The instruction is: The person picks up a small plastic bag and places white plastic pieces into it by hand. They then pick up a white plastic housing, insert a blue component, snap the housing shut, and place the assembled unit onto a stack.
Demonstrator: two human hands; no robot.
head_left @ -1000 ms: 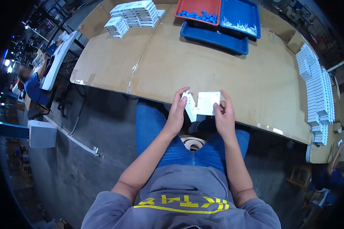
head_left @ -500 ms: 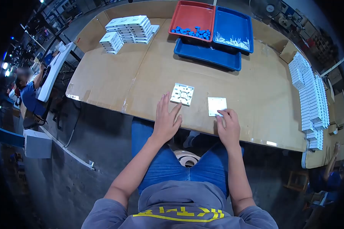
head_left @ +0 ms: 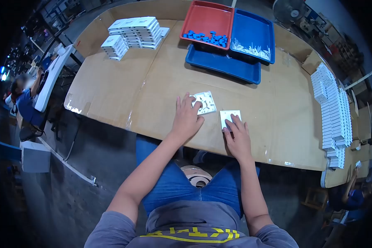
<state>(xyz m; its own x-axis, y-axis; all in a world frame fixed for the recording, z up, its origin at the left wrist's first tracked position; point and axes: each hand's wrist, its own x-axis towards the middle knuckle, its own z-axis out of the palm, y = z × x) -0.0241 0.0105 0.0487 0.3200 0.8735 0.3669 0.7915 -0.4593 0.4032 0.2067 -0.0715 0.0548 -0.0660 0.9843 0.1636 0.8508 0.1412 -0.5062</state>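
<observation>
On the cardboard-covered table in front of me lies a white square plastic housing (head_left: 206, 103) with cutouts and molded ribs on its upper side. My left hand (head_left: 187, 120) is at its left edge, fingers apart, with fingertips resting on the housing. To the right and slightly nearer lies a flat white square cover plate (head_left: 229, 115), plain apart from small marks. My right hand (head_left: 238, 138) lies over its lower part with fingers spread, hiding some of it. Neither hand visibly wraps around a piece.
Beyond my hands stand a red tray (head_left: 208, 18) with small blue parts, a blue tray (head_left: 252, 29) with thin whitish pieces, and a lower blue tray (head_left: 223, 66). White housings are stacked at back left (head_left: 136, 31) and along the right edge (head_left: 332, 107). Other people sit at both sides.
My left hand has moved onto the housing, which has turned slightly and shifted right, closer to the cover plate. My right hand's fingers have spread further over the plate.
</observation>
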